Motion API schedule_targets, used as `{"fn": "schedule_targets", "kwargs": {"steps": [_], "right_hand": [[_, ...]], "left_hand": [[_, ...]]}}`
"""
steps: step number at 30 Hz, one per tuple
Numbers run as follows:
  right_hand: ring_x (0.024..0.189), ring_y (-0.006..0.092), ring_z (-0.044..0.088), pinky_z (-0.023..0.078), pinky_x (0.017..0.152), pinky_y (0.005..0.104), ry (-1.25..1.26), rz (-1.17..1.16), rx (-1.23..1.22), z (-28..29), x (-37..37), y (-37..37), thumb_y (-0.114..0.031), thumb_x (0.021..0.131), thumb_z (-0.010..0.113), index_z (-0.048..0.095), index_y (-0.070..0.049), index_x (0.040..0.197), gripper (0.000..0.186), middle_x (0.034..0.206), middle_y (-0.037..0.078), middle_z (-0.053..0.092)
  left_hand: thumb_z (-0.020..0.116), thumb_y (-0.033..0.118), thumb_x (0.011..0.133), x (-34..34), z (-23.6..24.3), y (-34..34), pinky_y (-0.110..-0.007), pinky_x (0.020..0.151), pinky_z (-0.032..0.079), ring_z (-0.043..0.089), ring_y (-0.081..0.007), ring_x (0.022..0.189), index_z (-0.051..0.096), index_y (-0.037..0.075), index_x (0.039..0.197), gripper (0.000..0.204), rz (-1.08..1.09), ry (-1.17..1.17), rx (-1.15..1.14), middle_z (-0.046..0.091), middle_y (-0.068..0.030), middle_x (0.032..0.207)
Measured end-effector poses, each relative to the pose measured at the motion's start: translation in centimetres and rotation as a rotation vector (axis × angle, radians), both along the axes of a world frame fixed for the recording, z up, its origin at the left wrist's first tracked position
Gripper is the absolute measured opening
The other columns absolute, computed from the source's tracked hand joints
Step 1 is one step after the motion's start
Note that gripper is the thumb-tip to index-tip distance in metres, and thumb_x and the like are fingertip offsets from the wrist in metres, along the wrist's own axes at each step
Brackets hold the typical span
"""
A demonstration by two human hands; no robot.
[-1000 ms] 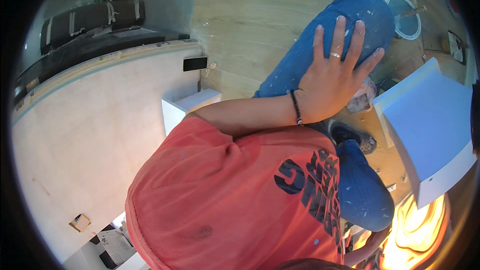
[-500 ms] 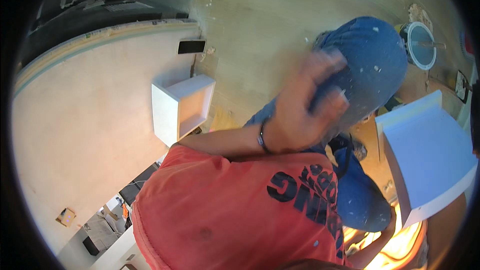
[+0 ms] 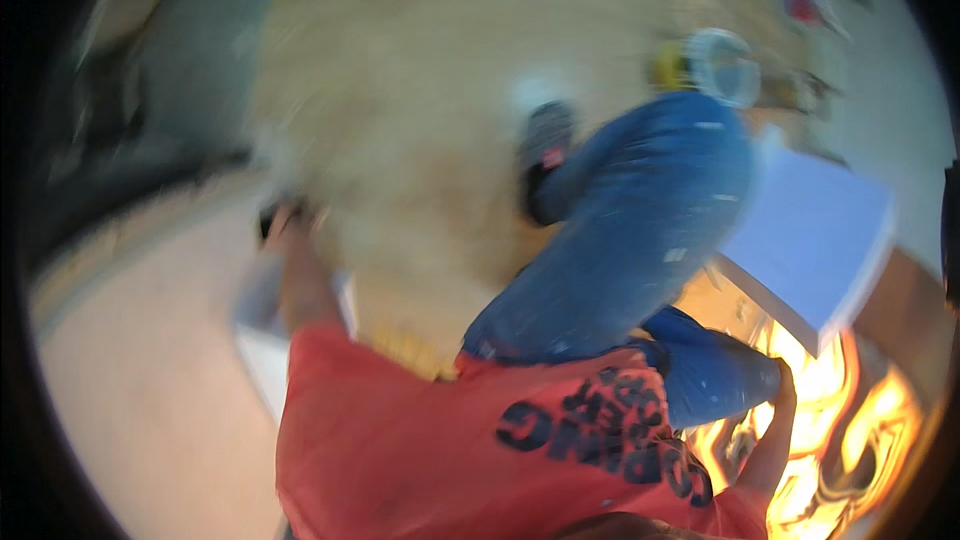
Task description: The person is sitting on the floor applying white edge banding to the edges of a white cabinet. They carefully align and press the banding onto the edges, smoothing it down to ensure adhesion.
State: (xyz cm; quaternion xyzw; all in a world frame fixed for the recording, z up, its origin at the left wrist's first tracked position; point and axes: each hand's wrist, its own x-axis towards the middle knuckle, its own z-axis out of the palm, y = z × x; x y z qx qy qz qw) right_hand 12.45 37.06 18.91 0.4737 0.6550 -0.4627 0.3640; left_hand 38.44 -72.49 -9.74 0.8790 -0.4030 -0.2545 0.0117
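My left hand (image 3: 288, 223) is stretched out to the far left, smeared by motion. It meets a small black, flat, phone-like thing (image 3: 267, 220) at the edge of a pale surface. How its fingers sit on that thing cannot be made out. Beneath the left forearm stands a white open box (image 3: 262, 365), partly covered by the arm. My right hand (image 3: 786, 382) lies against my knee in blue jeans (image 3: 715, 380) at the lower right, its fingers mostly hidden. Beyond that knee is a white, drawer-like piece (image 3: 815, 230), tilted.
A bucket (image 3: 722, 67) with a pale rim stands on the floor beyond my raised knee (image 3: 690, 160). A dark shoe (image 3: 550, 145) rests on the tan floor (image 3: 400, 110). The broad pale surface (image 3: 150, 370) fills the left side. Glaring, brightly patterned material (image 3: 820, 440) lies lower right.
My left hand has swung from in front of my raised knee to the black phone-like thing at the left. The view has shifted and blurred. My right hand stays by the knee.
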Motion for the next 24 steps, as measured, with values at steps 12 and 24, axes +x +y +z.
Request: {"fn": "schedule_targets", "kwargs": {"steps": [12, 24], "right_hand": [[0.068, 0.0197, 0.067, 0.054, 0.067, 0.0355, 0.234, -0.065, 0.361, 3.7, 1.7, -8.5, -0.027, 0.096, 0.061, 0.072, -0.005, 0.091, 0.025, 0.076, 0.006, 0.071], [0.099, 0.0302, 0.068, 0.052, 0.089, 0.0396, 1.790, 0.597, 0.411, 13.8, 4.5, -38.8, -0.015, 0.090, 0.068, 0.069, -0.003, 0.102, 0.018, 0.105, 0.017, 0.072]], "left_hand": [[0.086, 0.055, 0.074, 1.0, -2.7, -0.8, -0.049, 0.091, 0.057, 0.061, -0.0395, 0.118, 0.030, -0.009, 0.138, 0.106, 0.261, -0.018, -0.254, 0.051, -0.0326, 0.136], [0.075, 0.012, 0.094, -17.7, 28.6, 19.3, -0.035, 0.102, 0.048, 0.056, -0.0221, 0.123, 0.042, 0.000, 0.146, 0.062, -0.701, 1.463, -0.610, 0.056, -0.0127, 0.135]]}}
